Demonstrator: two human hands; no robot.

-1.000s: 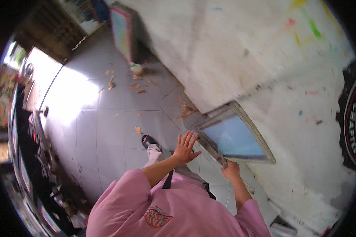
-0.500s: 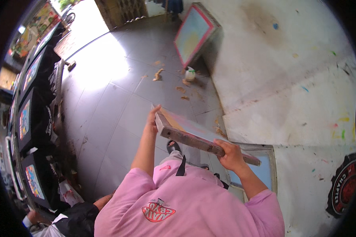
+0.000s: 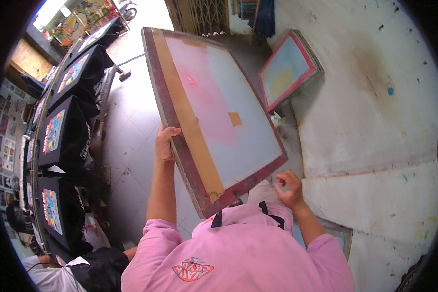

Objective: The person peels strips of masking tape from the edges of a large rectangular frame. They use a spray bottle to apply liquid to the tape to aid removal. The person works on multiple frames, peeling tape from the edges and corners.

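Note:
My left hand grips the long left edge of a silk-screen printing frame, its thumb lying over the rim. The frame is tilted up in front of me, with a dark reddish border, pale mesh stained pink, and brown tape down one side. A small square of brown tape sticks to the mesh. Just beyond the frame's lower right corner is my right hand, apart from it, fingers loosely curled with nothing visible in them.
Black printed fabric pieces line a long rack at left. Another person is at lower left. More red-edged screens lean against the stained white wall near a small white container. Another frame stands low at right.
The screen frame has swung from nearly edge-on to upright, its mesh side now facing me. My right hand has let go of it, while my left hand keeps its grip. The view has shifted left.

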